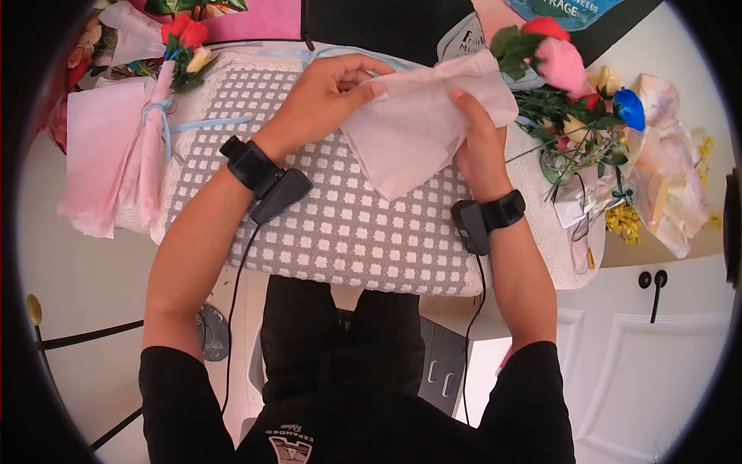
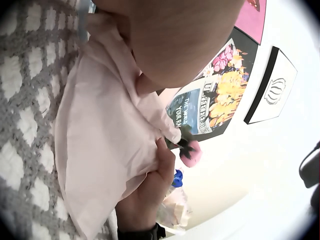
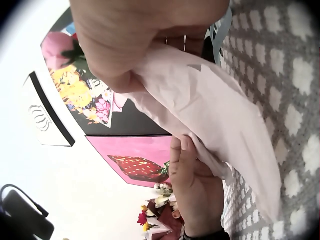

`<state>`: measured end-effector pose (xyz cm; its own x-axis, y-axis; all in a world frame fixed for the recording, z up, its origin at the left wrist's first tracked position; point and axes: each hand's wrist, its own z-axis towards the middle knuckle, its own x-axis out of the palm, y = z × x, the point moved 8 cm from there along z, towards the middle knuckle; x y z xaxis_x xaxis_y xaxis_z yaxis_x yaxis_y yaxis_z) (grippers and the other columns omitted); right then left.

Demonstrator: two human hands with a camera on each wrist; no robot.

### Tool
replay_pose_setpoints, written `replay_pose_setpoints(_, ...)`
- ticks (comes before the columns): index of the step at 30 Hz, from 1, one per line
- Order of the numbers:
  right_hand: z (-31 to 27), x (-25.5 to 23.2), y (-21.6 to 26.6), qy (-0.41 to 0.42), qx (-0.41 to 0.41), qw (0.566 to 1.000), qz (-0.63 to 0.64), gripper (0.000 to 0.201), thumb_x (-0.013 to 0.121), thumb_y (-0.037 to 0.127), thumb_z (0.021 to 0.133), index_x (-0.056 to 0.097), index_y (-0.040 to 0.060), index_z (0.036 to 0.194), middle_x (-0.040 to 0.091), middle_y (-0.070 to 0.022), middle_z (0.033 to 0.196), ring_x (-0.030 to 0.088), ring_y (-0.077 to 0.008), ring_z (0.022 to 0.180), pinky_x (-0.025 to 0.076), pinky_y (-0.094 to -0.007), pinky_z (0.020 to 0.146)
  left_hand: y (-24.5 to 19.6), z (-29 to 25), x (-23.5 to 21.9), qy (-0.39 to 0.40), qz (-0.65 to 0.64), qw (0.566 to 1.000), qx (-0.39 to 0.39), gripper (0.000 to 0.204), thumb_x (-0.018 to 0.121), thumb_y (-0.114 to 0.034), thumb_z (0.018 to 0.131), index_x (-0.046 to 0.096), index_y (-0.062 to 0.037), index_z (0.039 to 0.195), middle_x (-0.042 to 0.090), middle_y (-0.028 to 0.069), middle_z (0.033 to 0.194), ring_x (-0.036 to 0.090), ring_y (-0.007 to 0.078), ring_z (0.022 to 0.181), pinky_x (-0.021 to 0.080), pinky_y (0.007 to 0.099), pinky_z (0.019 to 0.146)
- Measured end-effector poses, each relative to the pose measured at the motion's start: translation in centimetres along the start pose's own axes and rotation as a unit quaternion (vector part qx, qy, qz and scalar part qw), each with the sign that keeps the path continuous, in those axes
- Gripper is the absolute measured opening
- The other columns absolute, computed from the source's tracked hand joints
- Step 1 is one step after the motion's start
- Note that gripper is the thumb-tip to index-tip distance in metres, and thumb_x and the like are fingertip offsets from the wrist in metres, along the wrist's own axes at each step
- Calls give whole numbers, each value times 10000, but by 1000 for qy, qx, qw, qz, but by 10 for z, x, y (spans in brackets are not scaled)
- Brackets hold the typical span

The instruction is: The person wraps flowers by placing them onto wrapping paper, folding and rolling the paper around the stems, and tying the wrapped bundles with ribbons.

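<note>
Both hands are on a folded sheet of pale pink wrapping paper (image 1: 421,127), held over the checked tablecloth. My left hand (image 1: 328,97) pinches its left end between thumb and fingers. On the other side, my right hand (image 1: 481,147) grips the paper, thumb on top and the other fingers hidden beneath. A pink rose (image 1: 562,66) and a red rose (image 1: 546,29) with green leaves show just past the paper's upper right edge. From the left wrist, the paper (image 2: 100,135) hangs in a wide fold with its lower corner close over the cloth.
At the left lies a bouquet in pink paper (image 1: 108,155), tied with a light blue ribbon (image 1: 209,123). Loose stems and flowers, including a blue rose (image 1: 629,108), lie at the right beside patterned wrapping (image 1: 668,170). A black board (image 1: 379,27) stands behind the grey-and-white tablecloth (image 1: 348,232).
</note>
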<state>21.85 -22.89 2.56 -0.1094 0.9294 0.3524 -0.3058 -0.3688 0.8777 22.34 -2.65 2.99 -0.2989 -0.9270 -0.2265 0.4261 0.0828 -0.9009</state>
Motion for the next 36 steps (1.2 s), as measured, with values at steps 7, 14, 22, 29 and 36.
replay_pose_setpoints(7,4,-8,5,-45,-2,999,5,295,700,48,861,606,-5,1135,656,-82,1096,628,-166,995,496,-297,864,-17,-2,2,-4,49,998,34,416,720,-116,875,590,-37,1262,634,3,1001,595,65,801,500,216,742)
replay_pose_setpoints(14,0,-7,-4,-58,69,996,24,311,705,147,888,612,-2,1144,657,-80,1099,636,-172,980,511,-303,859,-15,-1,-5,-33,52,997,41,330,708,-104,887,627,9,1186,680,39,948,627,65,835,507,230,760)
replay_pose_setpoints(22,-4,0,-5,-39,105,994,5,370,659,244,926,593,-12,1186,654,-104,1125,651,-182,1001,530,-308,865,7,3,-7,-5,-71,997,-27,251,622,-171,966,651,22,1125,698,40,923,639,69,806,511,213,724)
replay_pose_setpoints(29,-9,-4,-3,-73,141,985,-66,425,641,339,932,610,-13,1167,663,-106,1107,666,-177,947,540,-293,811,-11,-2,-1,5,14,1000,-5,364,707,-199,896,631,-17,1202,679,31,1007,609,77,890,486,226,803)
replay_pose_setpoints(36,-5,-19,-2,-107,85,985,-106,450,648,373,929,616,-15,1154,665,-94,1100,661,-163,920,532,-272,792,-36,-7,4,14,103,988,114,496,788,-195,789,630,-70,1243,663,40,1092,589,121,988,473,274,860)
